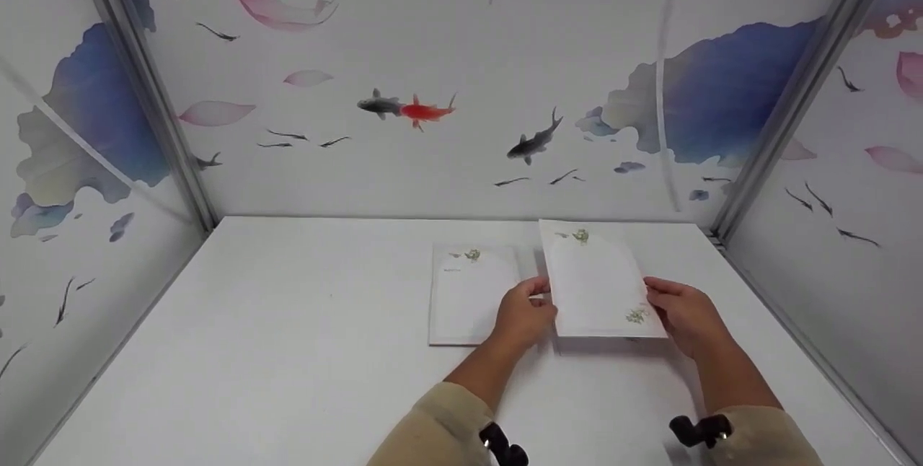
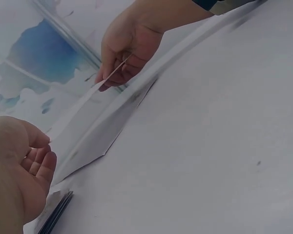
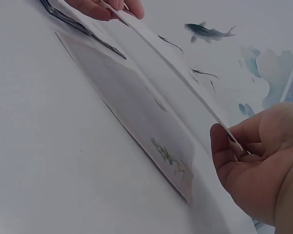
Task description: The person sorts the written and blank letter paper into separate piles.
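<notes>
Both hands hold a white sheet of paper with small green plant prints in two corners, raised over the table. My left hand pinches its left edge, thumb in front. On the opposite edge, my right hand grips the sheet between thumb and curled fingers, as the right wrist view shows. Below the raised sheet lies another printed sheet with a green sprig near one corner. Left of it, a stack of similar paper rests on the table, partly covered by my left hand; its dark edges show in the left wrist view.
The white table is enclosed by printed panels with fish and petals. A back panel rises right behind the papers. Metal posts stand at the back corners. Black wrist cameras sit on the beige sleeves.
</notes>
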A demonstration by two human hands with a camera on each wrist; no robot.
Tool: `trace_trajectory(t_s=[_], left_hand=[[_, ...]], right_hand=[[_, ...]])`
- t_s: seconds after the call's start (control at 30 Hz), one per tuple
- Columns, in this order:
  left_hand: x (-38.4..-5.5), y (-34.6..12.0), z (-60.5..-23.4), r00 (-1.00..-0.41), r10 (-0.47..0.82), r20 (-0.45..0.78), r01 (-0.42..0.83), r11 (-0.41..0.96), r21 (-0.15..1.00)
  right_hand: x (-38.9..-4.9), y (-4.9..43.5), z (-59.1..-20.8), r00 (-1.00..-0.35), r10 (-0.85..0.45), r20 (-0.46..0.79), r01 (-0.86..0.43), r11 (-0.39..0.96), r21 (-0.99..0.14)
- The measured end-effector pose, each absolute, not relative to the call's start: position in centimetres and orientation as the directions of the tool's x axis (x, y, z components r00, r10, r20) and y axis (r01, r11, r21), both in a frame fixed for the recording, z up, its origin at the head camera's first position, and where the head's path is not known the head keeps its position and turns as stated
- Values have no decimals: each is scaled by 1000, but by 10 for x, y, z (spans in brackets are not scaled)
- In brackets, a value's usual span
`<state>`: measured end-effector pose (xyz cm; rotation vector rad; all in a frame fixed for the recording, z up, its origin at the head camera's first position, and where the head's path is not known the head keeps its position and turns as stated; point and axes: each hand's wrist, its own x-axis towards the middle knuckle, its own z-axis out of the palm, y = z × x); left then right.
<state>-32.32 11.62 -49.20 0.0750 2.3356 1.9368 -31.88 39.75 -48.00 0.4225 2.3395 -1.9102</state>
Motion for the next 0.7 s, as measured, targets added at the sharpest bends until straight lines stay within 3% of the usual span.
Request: trace_trajectory(t_s=[0.43, 0.7], left_hand=[[-317, 113, -498, -989, 145, -19, 38, 383, 923], [-315, 113, -498, -985, 172, -33, 38, 391, 919]], right_hand=[[-316, 396, -490, -948, 254, -192, 287, 418, -862], [-310, 397, -491, -957, 250, -148, 264, 534, -804]])
